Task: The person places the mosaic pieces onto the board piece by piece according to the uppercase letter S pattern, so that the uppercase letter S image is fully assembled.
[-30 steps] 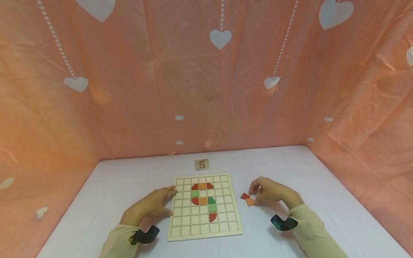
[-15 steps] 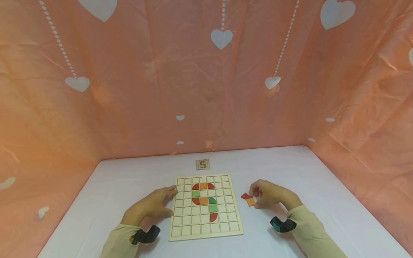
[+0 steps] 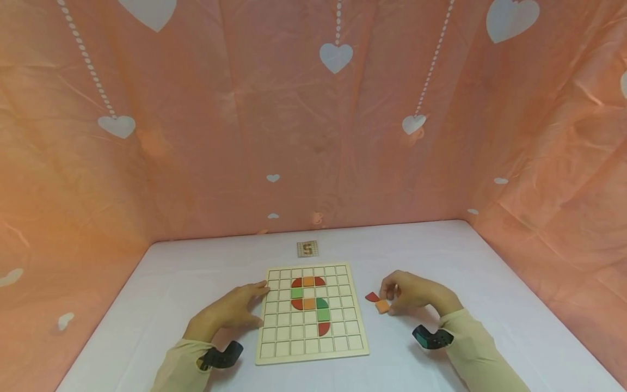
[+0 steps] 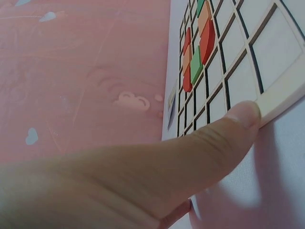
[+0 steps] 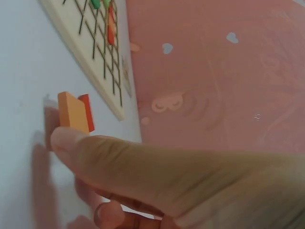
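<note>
My left hand [image 3: 225, 311] lies along the left edge of a wooden grid board [image 3: 313, 358], fingers and thumb spread. In the left wrist view its thumb touches the board's rim. Red, orange and green tiles sit in the board's cells in a curving line. To the right of the board, my right hand [image 3: 416, 293] pinches an orange square tile [image 5: 74, 114] by its edge. The right wrist view has that tile tipped up, its shadow beside it. Just behind it is a red quarter-round tile [image 3: 372, 296] on the table.
A small card [image 3: 307, 249] printed with a similar figure lies beyond the board's far edge. White cloth covers the table [image 3: 220, 256]. Around the back and sides hangs a pink-orange curtain [image 3: 294, 136] with white hearts.
My right fingers have closed on the orange tile, which has shifted slightly right and tilted up from the table. The left hand and board stay in place.
</note>
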Demonstrator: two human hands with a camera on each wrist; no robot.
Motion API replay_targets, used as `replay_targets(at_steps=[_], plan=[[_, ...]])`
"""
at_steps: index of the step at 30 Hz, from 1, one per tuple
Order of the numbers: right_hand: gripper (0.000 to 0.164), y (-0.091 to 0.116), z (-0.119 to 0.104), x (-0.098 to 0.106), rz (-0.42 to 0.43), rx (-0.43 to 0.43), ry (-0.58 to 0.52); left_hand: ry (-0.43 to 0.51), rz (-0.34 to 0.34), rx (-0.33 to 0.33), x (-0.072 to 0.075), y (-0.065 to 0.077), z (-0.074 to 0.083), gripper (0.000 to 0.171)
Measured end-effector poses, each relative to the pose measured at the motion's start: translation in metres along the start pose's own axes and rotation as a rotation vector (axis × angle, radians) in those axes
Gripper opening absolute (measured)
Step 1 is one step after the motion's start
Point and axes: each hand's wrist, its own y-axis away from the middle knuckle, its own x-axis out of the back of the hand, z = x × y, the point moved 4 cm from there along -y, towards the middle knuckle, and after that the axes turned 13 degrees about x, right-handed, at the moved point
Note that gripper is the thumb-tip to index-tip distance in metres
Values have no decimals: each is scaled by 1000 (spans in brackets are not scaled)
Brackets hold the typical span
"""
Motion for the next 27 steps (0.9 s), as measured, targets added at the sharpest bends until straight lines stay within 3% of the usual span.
replay_targets(at_steps=[16,27], plan=[[22,-10,-7,5,92,154,-52,-3,4,0,-3,0,-2,77],[20,-25,-17,-3,133,183,-46,-16,11,1,-1,0,1,76]])
